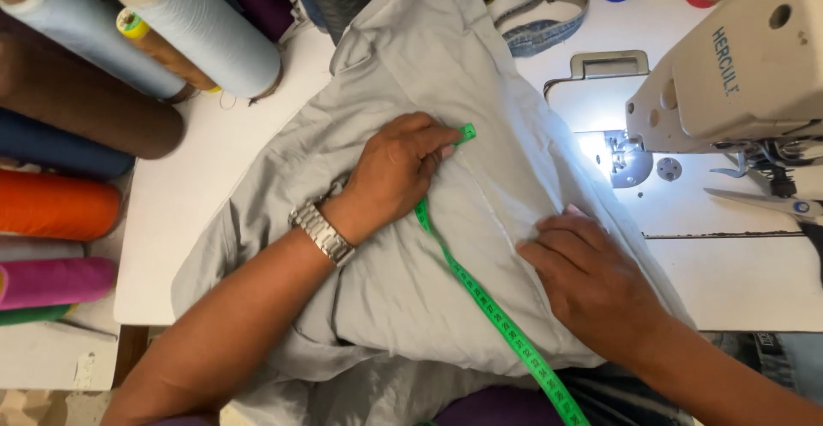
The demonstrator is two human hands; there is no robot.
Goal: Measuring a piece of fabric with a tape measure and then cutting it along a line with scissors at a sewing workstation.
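Note:
A light grey garment (411,57) lies spread over the white sewing table (206,169). My left hand (396,169), with a metal watch on the wrist, presses the end of a green measuring tape (497,319) down on the cloth. The tape runs diagonally toward the lower right, off the table's near edge. My right hand (591,276) rests flat on the grey garment at its right side, fingers pressing a fold, just right of the tape.
A cream sewing machine (746,66) stands at the right with its lamp lighting the needle plate (630,160). Scissors (771,201) lie under it. Large thread cones (201,27) in several colours line the left and back. A denim strip (544,27) lies behind the garment.

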